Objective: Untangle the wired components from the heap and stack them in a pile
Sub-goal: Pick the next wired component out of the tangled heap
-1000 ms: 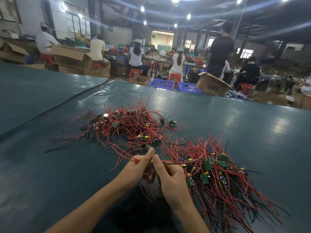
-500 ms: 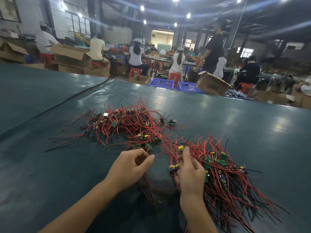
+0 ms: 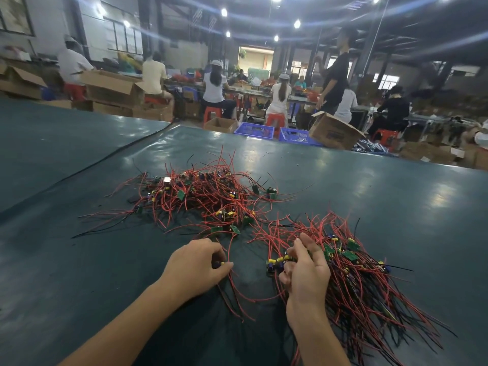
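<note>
A tangled heap (image 3: 200, 199) of small green circuit boards with red and black wires lies in the middle of the dark green table (image 3: 383, 202). To its right, nearer me, a sorted pile (image 3: 361, 281) of the same components fans its wires toward the right. My left hand (image 3: 195, 265) rests on the table, pinching a small component with red wires trailing beneath it. My right hand (image 3: 306, 268) sits at the left edge of the pile, fingers curled around a board with yellow parts (image 3: 276, 262).
A black seam (image 3: 87, 167) runs diagonally across the table's left part. Beyond the far edge stand cardboard boxes (image 3: 334, 133) and blue crates (image 3: 253, 129). Several people sit at benches behind, and one person in black stands.
My hands, together a second ago holding one component, have parted. The right hand moved right to the pile's edge with a board; the left hand lowered to the table.
</note>
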Demonstrator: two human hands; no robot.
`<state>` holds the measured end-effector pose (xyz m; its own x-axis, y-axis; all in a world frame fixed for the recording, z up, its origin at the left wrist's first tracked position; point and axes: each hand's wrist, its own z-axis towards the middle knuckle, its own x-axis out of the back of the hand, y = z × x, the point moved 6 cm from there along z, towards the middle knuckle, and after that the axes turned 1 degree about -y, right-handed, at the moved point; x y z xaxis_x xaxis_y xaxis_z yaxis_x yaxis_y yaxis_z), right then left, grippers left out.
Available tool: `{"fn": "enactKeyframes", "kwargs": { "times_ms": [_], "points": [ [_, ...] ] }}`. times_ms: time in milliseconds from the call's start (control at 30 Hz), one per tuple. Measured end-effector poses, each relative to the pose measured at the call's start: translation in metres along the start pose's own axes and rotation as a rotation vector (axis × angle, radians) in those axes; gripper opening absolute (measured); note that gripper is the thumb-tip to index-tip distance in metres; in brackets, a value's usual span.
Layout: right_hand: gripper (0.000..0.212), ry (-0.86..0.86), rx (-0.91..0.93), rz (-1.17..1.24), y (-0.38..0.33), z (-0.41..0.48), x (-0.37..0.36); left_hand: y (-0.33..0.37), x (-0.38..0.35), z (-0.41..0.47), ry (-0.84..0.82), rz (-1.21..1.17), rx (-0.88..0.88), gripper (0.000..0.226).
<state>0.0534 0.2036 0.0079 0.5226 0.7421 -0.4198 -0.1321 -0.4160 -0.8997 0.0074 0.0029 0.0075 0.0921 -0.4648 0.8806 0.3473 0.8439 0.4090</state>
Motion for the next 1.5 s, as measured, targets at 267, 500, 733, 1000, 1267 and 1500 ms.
{"fn": "enactKeyframes", "kwargs": {
  "times_ms": [267, 500, 733, 1000, 1267, 1500],
  "points": [
    [0.011, -0.125, -0.046, -0.085, 0.008, -0.001, -0.009, 0.004, 0.001, 0.003, 0.041, -1.008, 0.205, 0.016],
    [0.026, -0.24, -0.132, -0.073, 0.016, -0.003, -0.017, 0.0, -0.001, 0.004, 0.087, -1.69, 0.417, 0.02],
    [0.009, -0.346, -0.086, -0.214, 0.02, -0.01, -0.025, 0.01, -0.006, 0.002, -0.008, -1.746, 0.417, 0.025],
    [0.025, -0.38, 0.155, -0.351, 0.011, -0.014, -0.029, 0.028, -0.018, -0.006, -0.227, -1.335, 0.274, 0.011],
    [0.036, -0.307, 0.11, -0.351, 0.013, -0.011, -0.023, 0.025, -0.017, -0.002, -0.084, -1.223, 0.267, 0.006],
    [0.032, -0.243, 0.085, -0.288, 0.01, -0.005, -0.016, 0.013, -0.018, 0.003, 0.015, -1.546, 0.366, 0.009]
  ]
}}
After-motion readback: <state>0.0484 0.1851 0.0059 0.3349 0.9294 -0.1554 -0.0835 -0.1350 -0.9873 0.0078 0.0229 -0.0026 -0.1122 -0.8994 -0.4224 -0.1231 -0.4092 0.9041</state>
